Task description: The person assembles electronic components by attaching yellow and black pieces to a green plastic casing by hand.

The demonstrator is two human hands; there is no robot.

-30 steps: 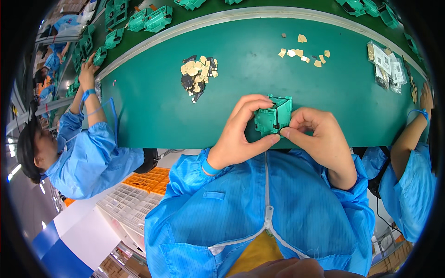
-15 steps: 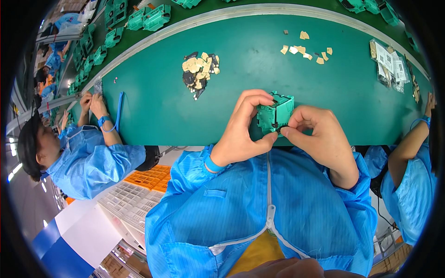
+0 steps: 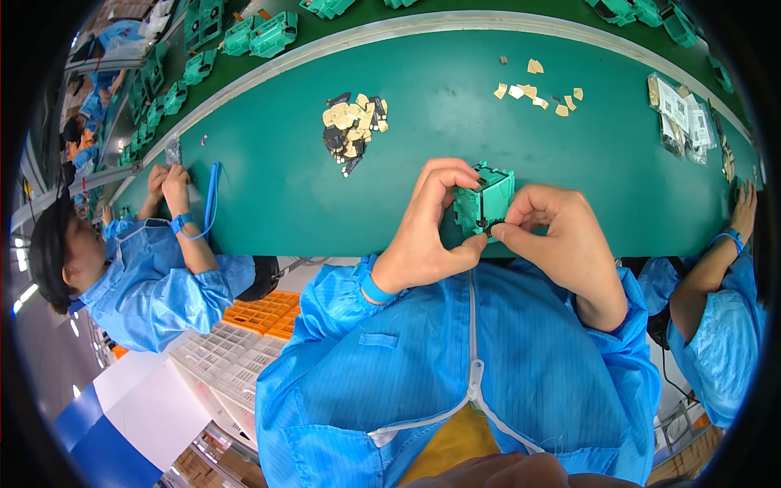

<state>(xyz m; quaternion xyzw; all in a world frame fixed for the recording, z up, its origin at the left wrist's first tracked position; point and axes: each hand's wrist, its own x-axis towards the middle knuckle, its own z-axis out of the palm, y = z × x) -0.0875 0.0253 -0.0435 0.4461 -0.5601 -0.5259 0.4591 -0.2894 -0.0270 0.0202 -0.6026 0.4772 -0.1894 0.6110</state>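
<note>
Currently, far L, a co-worker (image 3: 154, 272) in a blue smock works both hands by the table edge, what's held too small to tell; more green units (image 3: 274, 34) sit beyond the pale rail (image 3: 350, 41), w/ orange crates (image 3: 259, 315) & white crates (image 3: 215, 354) below table level. Next along the green table (image 3: 268, 179), a heap of tan & black pcs (image 3: 355, 126); a sleeve swept across could poss. scatter it.

At ctr, the green housing (image 3: 495, 195), a boxy part w/ black trim, is held up btwn the wearer's hands at the table's near edge. Likeliest trouble: housing slips or twists if the left grip slackens while the other side pushes; a small black bit (image 3: 482, 225) at its near corner could then sit crooked or drop.

The left hand (image 3: 416, 240) is half-curled, fingers over the top, thumb below, clamping the housing's L side. The right hand (image 3: 561, 232) is nearly closed, thumb & forefinger pinched at the near R corner; anything btwn the tips is hidden.

Farther R: loose tan pcs (image 3: 517, 93), clear bags (image 3: 674, 106) w/ white labels, then another co-worker's hand (image 3: 742, 213) on the table.
</note>
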